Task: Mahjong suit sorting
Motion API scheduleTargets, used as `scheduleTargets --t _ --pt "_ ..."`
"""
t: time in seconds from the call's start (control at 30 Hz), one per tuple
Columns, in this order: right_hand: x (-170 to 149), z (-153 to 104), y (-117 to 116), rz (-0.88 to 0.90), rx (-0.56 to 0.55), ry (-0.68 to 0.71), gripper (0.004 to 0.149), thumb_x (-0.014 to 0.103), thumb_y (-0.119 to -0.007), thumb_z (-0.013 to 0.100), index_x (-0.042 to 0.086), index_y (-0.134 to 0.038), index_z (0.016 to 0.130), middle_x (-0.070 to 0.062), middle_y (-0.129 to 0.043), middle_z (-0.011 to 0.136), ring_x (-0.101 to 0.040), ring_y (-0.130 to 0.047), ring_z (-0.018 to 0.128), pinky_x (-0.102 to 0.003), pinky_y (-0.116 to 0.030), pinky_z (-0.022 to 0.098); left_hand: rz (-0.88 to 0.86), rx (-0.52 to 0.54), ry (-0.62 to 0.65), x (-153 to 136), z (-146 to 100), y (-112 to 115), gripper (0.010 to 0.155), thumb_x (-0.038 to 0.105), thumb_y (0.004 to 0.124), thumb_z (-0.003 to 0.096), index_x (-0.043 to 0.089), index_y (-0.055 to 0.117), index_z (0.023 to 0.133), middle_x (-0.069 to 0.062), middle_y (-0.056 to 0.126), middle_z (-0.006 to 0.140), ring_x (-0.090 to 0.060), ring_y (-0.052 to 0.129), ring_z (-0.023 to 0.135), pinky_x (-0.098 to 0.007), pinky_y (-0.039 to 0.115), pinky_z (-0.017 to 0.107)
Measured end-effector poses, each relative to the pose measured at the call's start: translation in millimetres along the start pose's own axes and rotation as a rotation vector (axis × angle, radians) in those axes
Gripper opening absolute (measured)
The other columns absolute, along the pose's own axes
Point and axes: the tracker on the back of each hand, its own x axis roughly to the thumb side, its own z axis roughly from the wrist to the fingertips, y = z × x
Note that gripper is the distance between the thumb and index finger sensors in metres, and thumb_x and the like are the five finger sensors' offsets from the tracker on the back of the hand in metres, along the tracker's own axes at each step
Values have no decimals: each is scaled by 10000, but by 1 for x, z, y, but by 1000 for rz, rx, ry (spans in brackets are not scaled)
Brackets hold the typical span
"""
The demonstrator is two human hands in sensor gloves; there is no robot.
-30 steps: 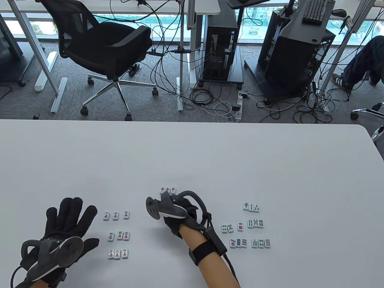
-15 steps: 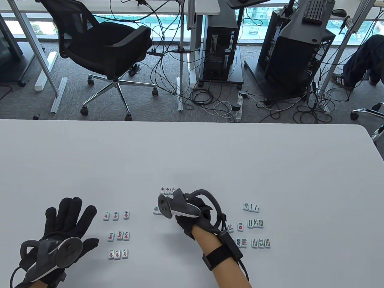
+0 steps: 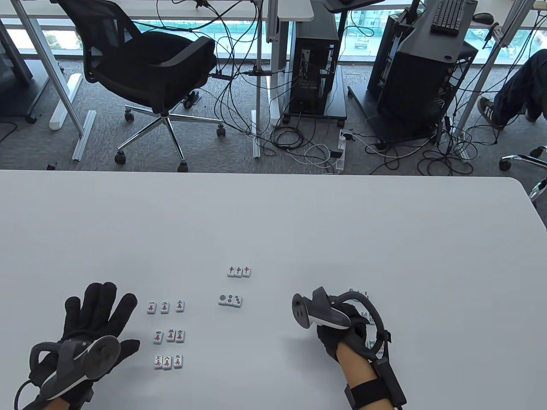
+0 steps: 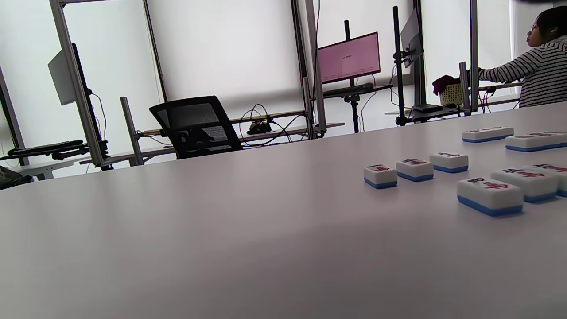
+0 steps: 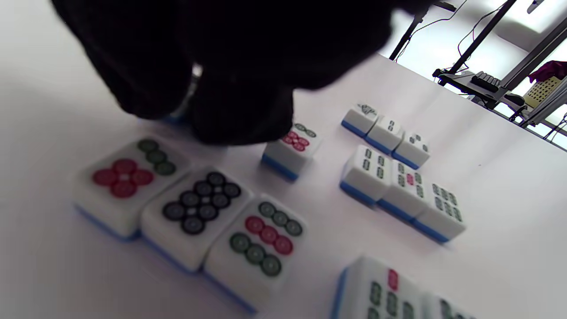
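Observation:
My left hand (image 3: 100,314) rests flat on the table (image 3: 273,222), fingers spread, left of a three-by-three block of character tiles (image 3: 167,335), which also shows in the left wrist view (image 4: 489,196). A row of red dragon tiles (image 3: 239,271) and a row of three dot tiles (image 3: 230,300) lie mid-table. My right hand (image 3: 335,337) is down over the right-hand dot tiles. In the right wrist view its fingers (image 5: 239,110) pinch a mostly hidden tile (image 5: 177,117), beside a single dot tile (image 5: 292,148) and a row of three dot tiles (image 5: 190,208).
Rows of bamboo tiles (image 5: 401,190) lie just right of the dot tiles; in the table view they are mostly hidden behind my right hand, with one row's top edge showing (image 3: 358,292). An office chair (image 3: 149,72) and computer stands stand beyond the table's far edge.
My right hand left a row of three dot tiles below the red dragons and moved right, down onto the right-hand dot tiles. My left hand has not moved.

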Motion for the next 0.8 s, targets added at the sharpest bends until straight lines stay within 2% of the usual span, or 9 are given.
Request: scheduleTargets --t 0.23,0.37,0.47,0.5,0.6,0.67,0.8 --pt "15 3 -3 -59 -70 24 575 360 -855 386 102 -736 885 -3 -972 363 -102 -874 65 -234 -785 28 7 -11 0 1 1 1 884 768 583 321 489 191 1062 117 -9 1155 -208 55 1161 -528 175 847" --pt "20 11 3 -99 -17 35 576 370 -864 377 87 -759 868 -2 -972 362 -101 -875 66 -234 -785 29 3 -7 5 1 1 1 883 768 583 321 489 193 1062 116 -8 1156 -207 57 1162 -527 177 847" --pt "26 21 14 -79 74 30 582 374 -865 381 68 -766 865 -6 -972 376 -104 -879 76 -234 -788 38 5 2 11 2 0 0 882 768 583 321 490 194 1062 116 -7 1157 -207 59 1163 -528 177 847" --pt "28 23 19 -66 71 35 580 375 -863 383 66 -769 865 -4 -972 378 -102 -880 78 -232 -789 39 3 5 12 1 0 -1 882 768 583 321 489 196 1063 116 -6 1157 -209 59 1163 -528 178 847" --pt "49 28 43 38 -94 62 582 373 -864 381 45 -775 854 -6 -973 383 -103 -882 80 -232 -791 40 -7 13 11 1 -1 -3 882 767 584 322 489 196 1063 117 -6 1157 -207 59 1163 -527 177 847" --pt "69 33 54 106 -167 98 587 372 -866 381 33 -773 851 -16 -975 400 -115 -890 92 -239 -795 48 -10 16 12 1 -1 -3 882 768 584 322 489 196 1063 119 -5 1157 -208 59 1163 -527 177 847" --pt "109 45 65 44 -269 143 580 373 -863 378 46 -774 849 -11 -978 407 -117 -896 99 -240 -800 54 -7 25 19 1 -1 -4 883 768 584 322 488 196 1064 116 -5 1157 -209 60 1163 -527 178 848"
